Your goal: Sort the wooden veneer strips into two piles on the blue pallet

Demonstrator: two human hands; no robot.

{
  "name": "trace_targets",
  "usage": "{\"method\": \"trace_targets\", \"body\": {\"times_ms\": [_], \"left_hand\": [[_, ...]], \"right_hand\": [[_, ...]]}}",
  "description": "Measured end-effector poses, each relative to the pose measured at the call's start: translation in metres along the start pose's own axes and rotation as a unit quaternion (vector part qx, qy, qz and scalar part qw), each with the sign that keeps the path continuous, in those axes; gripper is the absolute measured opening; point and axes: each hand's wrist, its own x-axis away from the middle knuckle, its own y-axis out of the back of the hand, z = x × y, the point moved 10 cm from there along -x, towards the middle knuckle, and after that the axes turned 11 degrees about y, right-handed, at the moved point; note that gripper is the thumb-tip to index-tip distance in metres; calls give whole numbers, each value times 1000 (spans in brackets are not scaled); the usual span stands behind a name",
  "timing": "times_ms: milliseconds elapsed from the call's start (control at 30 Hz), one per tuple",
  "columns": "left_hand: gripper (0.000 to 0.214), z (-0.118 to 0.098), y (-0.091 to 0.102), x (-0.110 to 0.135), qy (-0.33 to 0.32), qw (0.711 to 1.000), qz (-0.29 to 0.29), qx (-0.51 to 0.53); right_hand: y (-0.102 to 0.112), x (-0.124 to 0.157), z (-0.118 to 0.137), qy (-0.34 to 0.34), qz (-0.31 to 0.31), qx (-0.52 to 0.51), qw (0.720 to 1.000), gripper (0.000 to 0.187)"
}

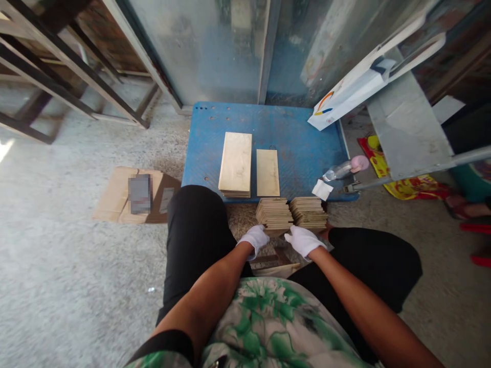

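Both my hands wear white gloves. At the near left corner of a fanned stack of thin tan boards (274, 213), my left hand (254, 240) is closed on the edge. My right hand (306, 241) grips the near right corner of the same stack, its thumb pointing inward; some fingertips are hidden. A second fanned stack of thin boards (309, 212) stands close on the right, just beyond my right hand. On the blue table (299, 128) lie a neat pile of larger-looking pale boards (236, 161) and a single flat board (267, 173) beside it.
A clear bottle with a pink cap (339, 169) and a crumpled white paper (322, 189) lie at the table's right. A white paper bag (345, 94) leans behind them. Flattened cardboard (111, 197) with a dark, blurred rectangular object (140, 194) is on the floor left. Glass panels (215, 51) border the back.
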Motion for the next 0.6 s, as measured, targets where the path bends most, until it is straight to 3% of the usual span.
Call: {"method": "trace_targets", "body": {"times_ms": [300, 600], "left_hand": [[36, 1, -1, 4, -16, 998, -15, -65], [40, -11, -13, 14, -7, 991, 12, -133]], "right_hand": [[-17, -16, -16, -25, 4, -7, 1000, 36], [-42, -23, 3, 47, 8, -20, 999, 44]]}}
